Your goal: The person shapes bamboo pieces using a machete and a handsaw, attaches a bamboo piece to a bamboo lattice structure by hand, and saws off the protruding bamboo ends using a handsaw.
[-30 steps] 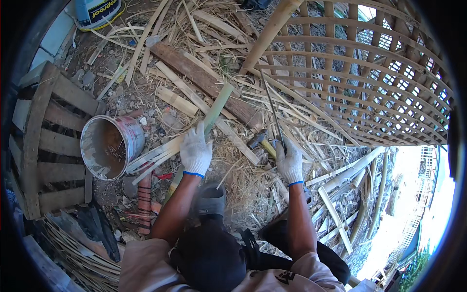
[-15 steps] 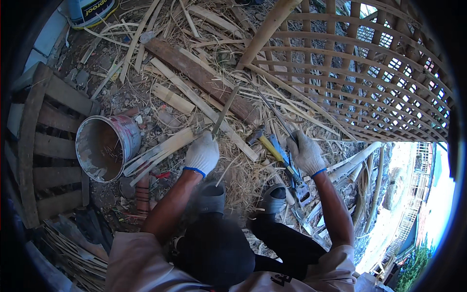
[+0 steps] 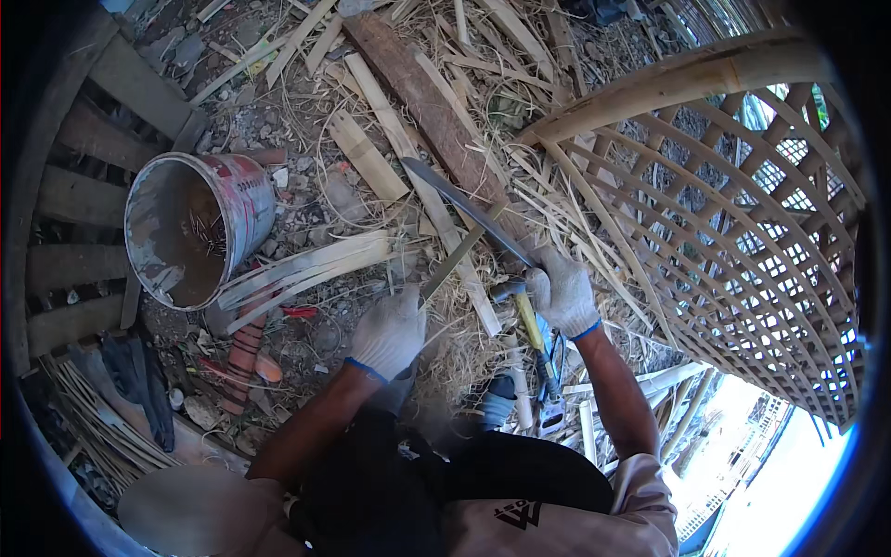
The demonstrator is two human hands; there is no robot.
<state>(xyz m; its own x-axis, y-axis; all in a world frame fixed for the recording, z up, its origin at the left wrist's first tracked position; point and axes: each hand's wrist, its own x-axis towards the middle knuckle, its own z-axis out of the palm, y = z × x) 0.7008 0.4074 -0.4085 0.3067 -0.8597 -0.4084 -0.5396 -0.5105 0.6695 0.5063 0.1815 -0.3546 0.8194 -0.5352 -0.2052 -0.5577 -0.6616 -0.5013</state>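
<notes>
My left hand [image 3: 390,330], in a white knit glove, is closed round the lower end of a narrow greenish bamboo strip [image 3: 452,265]. The strip slants up and to the right. My gloved right hand [image 3: 562,293] grips a machete [image 3: 455,197], its long dark blade pointing up and to the left. Blade and strip cross in front of my hands; whether they touch I cannot tell. Just below my right hand lies a hammer [image 3: 529,321] with a yellow handle. A hand saw [image 3: 552,413] with a pale grip lies close to it.
A stained bucket [image 3: 267,200] with nails inside stands at left, beside a slatted wooden frame [image 3: 79,269]. A brown plank [image 3: 427,102], split bamboo [image 3: 367,158] and shavings cover the ground ahead. At right leans a large woven bamboo lattice [image 3: 705,241].
The machete has swung from pointing away to slanting left across the strip. The strip now leans further right. My view has shifted, bringing the bucket and lattice lower in it.
</notes>
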